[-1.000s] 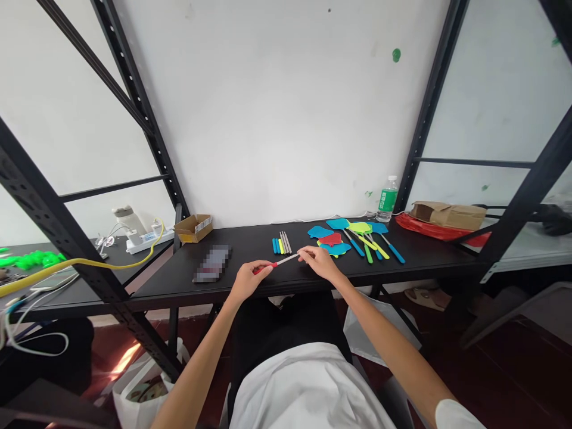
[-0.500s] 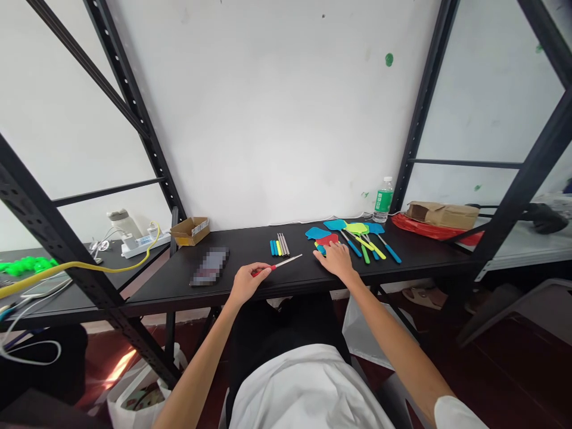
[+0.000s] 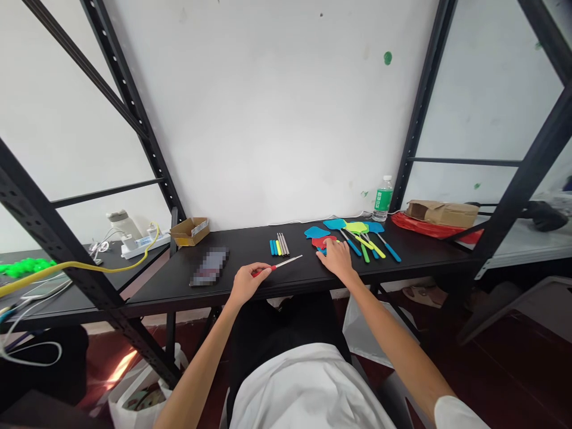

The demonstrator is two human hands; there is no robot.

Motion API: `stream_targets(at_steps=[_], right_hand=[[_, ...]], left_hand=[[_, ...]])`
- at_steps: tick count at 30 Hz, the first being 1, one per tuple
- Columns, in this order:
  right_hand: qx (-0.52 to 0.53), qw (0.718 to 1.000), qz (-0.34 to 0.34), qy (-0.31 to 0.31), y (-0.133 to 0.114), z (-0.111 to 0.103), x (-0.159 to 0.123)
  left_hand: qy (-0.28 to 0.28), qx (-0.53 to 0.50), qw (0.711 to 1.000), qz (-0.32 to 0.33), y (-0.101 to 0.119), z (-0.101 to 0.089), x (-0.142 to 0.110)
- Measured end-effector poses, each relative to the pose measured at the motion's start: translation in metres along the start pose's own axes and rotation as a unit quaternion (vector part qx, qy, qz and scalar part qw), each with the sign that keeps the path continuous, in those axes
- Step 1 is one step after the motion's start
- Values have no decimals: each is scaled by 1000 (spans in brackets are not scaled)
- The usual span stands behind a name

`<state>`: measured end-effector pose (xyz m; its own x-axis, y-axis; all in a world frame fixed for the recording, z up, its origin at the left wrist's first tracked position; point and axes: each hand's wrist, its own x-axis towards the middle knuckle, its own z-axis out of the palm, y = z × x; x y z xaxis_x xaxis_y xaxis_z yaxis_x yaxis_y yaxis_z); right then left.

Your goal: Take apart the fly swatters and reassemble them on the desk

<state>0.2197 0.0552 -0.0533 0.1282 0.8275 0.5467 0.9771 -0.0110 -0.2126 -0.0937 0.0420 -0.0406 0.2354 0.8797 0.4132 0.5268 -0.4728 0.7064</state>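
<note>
My left hand (image 3: 249,281) is closed around the red grip of a thin metal rod (image 3: 288,261), which points right over the black table. At the pile of flat coloured heads my right hand (image 3: 337,259) has its fingers bent onto a red fly swatter head (image 3: 320,242). Its fingertips partly cover that piece, and blue shows beneath them. Behind lies a loose blue head (image 3: 316,232). Several fly swatters (image 3: 357,228) with blue, green and yellow grips fan out to the right. Between my hands, blue and yellow grips (image 3: 276,247) lie beside metal rods (image 3: 283,245).
A blurred phone (image 3: 210,266) and a small open cardboard box (image 3: 190,231) are on the left. At the back right stands a water bottle (image 3: 383,199), near a brown box (image 3: 442,213) on red plastic. Black rack posts (image 3: 134,113) frame both sides.
My right hand has shifted slightly, its fingers drawing in over the red head, which has moved a little left and turned. The left hand stays still with the rod.
</note>
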Motion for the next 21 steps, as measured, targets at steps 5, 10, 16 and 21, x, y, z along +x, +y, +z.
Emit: stream_targets(at_steps=[5, 10, 16, 21], right_hand=[[-15, 1000, 9, 26, -1, -3, 0], [10, 1000, -14, 8, -1, -4, 1], [52, 996, -20, 66, -5, -12, -1], [124, 976, -20, 177, -6, -25, 1]], left_hand=[[2, -2, 1000, 0, 0, 1, 0], [2, -3, 1000, 3, 0, 0, 0], [5, -12, 1000, -2, -1, 1, 1], [6, -20, 1000, -1, 0, 1, 0]])
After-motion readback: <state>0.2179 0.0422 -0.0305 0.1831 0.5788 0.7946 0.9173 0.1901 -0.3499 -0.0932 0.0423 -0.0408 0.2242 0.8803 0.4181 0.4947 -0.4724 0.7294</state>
